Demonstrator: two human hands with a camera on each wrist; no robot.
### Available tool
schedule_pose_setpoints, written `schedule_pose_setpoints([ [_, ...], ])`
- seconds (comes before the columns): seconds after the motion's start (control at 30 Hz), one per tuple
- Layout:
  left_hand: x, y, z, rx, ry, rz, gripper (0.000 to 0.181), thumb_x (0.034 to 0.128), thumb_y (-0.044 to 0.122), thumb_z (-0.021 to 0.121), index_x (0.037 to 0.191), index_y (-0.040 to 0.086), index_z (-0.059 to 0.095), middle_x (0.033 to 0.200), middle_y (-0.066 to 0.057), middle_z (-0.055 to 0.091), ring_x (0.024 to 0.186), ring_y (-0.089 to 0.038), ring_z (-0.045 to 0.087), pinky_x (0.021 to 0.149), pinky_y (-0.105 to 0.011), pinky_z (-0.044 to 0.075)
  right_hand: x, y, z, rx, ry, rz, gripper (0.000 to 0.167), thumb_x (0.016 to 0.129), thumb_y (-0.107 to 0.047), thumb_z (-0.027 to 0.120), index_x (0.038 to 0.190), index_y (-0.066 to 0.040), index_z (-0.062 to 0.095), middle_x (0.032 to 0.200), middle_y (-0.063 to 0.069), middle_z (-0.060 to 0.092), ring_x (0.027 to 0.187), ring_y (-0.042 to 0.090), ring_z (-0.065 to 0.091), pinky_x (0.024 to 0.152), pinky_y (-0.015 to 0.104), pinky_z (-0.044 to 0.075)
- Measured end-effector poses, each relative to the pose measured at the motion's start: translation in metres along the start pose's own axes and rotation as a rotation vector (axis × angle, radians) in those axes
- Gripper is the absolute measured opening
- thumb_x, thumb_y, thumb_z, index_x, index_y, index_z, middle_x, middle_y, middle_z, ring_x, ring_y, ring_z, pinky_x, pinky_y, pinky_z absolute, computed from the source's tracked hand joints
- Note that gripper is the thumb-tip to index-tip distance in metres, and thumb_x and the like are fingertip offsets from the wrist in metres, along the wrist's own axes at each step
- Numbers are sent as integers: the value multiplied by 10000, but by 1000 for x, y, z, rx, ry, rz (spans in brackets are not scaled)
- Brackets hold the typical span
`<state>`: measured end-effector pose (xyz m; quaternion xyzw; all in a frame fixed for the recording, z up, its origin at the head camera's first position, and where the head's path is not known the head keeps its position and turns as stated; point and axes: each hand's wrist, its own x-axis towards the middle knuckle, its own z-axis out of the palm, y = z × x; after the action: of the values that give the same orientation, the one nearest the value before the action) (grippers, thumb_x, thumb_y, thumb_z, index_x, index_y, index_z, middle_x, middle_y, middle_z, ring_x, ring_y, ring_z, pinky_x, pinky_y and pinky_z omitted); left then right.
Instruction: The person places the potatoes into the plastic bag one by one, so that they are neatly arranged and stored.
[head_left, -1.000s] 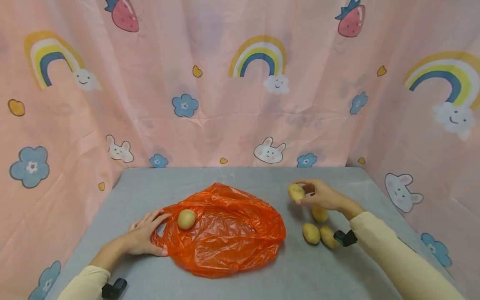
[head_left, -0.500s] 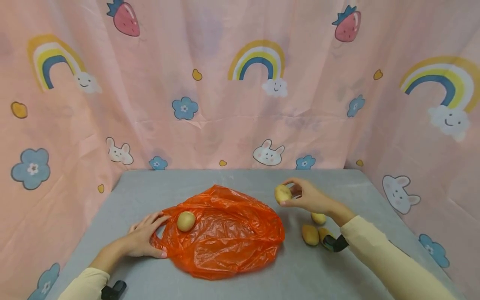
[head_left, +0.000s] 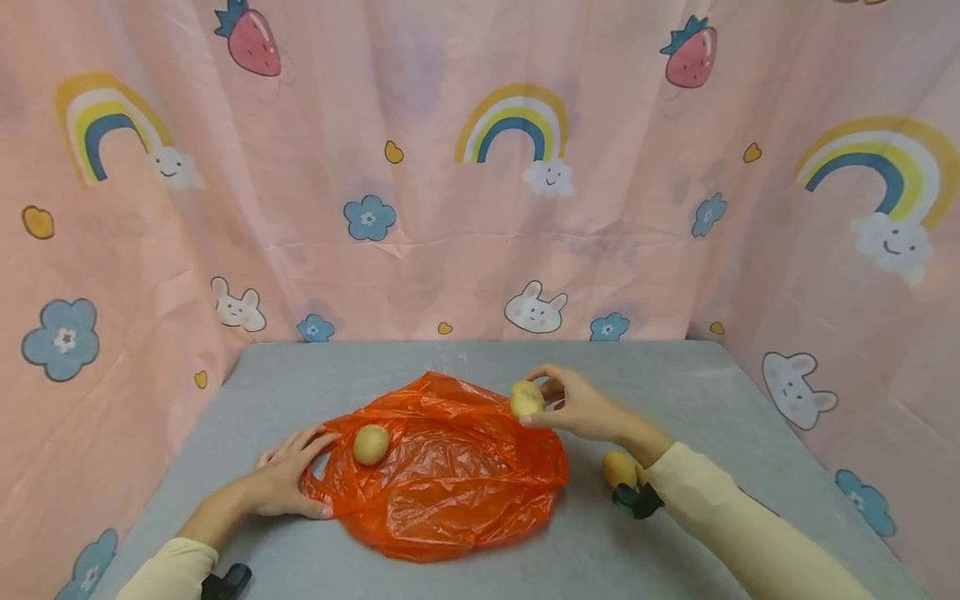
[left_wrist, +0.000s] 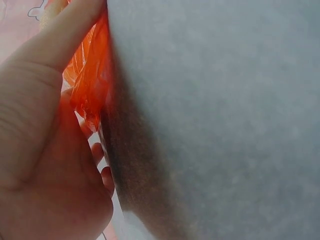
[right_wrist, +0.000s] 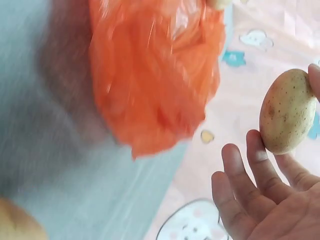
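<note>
My right hand (head_left: pixel 588 408) pinches a pale yellow potato (head_left: pixel 527 401) between thumb and fingertips. It holds the potato raised over the back right edge of an orange plastic bag (head_left: pixel 450 492). That potato (right_wrist: pixel 288 111) shows brown specks in the right wrist view, where the other fingers of the hand are spread. The bag lies crumpled on the table, and another round potato (head_left: pixel 371 445) is seen at its left part. At the bag's left end, my left hand (head_left: pixel 281 475) holds the rim, thumb in front and fingers behind; bunched plastic (left_wrist: pixel 90 100) lies between them.
A loose potato (head_left: pixel 619 471) lies on the grey table (head_left: pixel 375 362) right of the bag, with another partly hidden behind the right sleeve (head_left: pixel 720 500) and black wrist strap (head_left: pixel 637 501). A pink printed curtain (head_left: pixel 442 275) borders the table at the back and sides.
My right hand has carried its potato leftward from above the loose potatoes to the bag's right edge. The left hand, the bag and the potato at its left part have stayed put.
</note>
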<state>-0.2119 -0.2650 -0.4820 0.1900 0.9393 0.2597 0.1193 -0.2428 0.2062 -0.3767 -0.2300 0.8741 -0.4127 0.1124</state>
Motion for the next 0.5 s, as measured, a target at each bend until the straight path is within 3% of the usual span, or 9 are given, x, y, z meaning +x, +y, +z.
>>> schedule_pose_setpoints([
  [0.2,-2,-2,1,3,19,36,1110,678,699,809,1564,212,352,1622,-232,244,1447,-567,225,979,-798,190,5,-13,18,16,-9,11,577,875,-315,801,1341,-89,547,1099,83,701,984,203,652,895,384,544],
  [0.5,1,-7,5,9,25,11,1118,657,687,831,1548,198,366,1637,-196,239,1476,-524,214,1010,-787,196,8,-34,46,38,-17,-7,556,871,-298,807,1324,-84,566,1157,100,668,1008,191,638,901,385,554],
])
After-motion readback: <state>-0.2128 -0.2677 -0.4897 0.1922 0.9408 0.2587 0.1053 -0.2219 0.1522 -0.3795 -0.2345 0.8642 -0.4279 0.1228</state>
